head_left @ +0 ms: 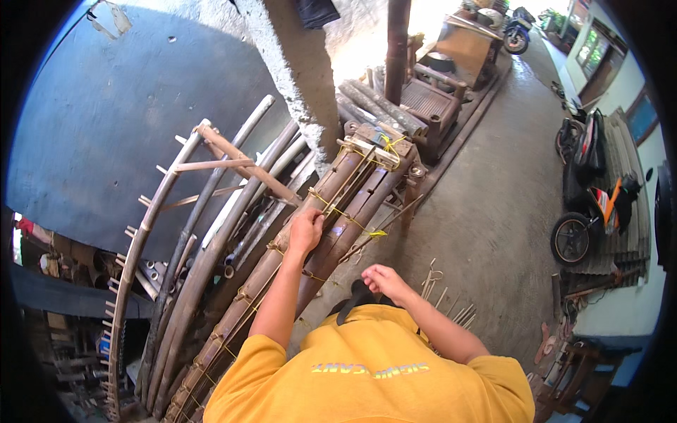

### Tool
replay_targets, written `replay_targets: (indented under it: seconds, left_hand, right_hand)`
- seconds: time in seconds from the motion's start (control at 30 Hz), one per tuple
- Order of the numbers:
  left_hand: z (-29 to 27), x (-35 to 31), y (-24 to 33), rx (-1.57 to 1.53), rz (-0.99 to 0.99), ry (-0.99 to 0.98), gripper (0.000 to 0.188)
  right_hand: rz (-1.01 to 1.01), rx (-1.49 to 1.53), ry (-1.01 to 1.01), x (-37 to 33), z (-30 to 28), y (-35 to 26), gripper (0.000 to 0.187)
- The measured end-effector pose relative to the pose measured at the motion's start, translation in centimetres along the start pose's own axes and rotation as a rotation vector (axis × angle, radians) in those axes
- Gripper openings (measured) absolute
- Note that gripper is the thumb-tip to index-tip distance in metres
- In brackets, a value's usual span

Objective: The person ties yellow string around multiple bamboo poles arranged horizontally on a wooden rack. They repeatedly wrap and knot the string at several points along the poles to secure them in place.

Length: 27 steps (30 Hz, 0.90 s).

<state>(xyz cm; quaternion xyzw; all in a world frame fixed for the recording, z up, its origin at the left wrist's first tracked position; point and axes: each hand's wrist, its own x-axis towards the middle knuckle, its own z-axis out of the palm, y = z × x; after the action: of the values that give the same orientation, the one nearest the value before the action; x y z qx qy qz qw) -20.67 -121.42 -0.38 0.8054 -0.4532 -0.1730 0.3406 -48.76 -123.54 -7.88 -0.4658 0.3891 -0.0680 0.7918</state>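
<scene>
Near the middle of the frame, the left hand (pixel 307 230) is resting on a pair of long brown poles (pixel 331 255), its fingers curling inward at the upper side of the left-hand pole; whether they are closing on a cord or a slim stick there, I cannot tell. The poles are running on a slant from the lower left of the frame to just above its centre, and yellow cord (pixel 378 233) is crossing them in loops, with a bright tuft sticking out near the left hand. At their upper end, a pale wooden crosspiece (pixel 385 161) is lying across them. The right hand (pixel 383 279) is hanging over the floor (pixel 479 197), apart from the poles, its fingers bending toward the thumb; I cannot tell whether they are pinching anything. Thin sticks (pixel 462 315) are lying beyond the right forearm. A curved frame with pegs (pixel 135 255) is standing at the left, before a dark blue-grey panel (pixel 127 141), while an orange and black motorcycle (pixel 605 207) is standing at the right edge.
</scene>
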Motion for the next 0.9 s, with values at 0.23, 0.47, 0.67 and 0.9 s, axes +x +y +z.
replay_targets:
  seconds: [0.23,0.47,0.67,0.9]
  left_hand:
    - [-1.4,-0.2,-0.3,0.162,-0.110,-0.193,0.023]
    - [2.4,0.9,1.3,0.117,-0.133,0.020,0.025]
    - [8.2,0.9,0.6,0.025,-0.251,0.263,0.032]
    - [6.4,1.1,2.8,0.262,-0.386,0.089,0.025]
  right_hand:
    - [-0.032,0.001,-0.155,6.5,0.0,-8.4,0.024]
    - [0.290,0.388,-0.205,9.4,-1.6,-10.5,0.025]
    - [-0.426,0.630,0.243,11.5,4.7,-14.0,0.020]
    - [-0.860,-1.660,-0.028,20.5,8.7,-23.7,0.060]
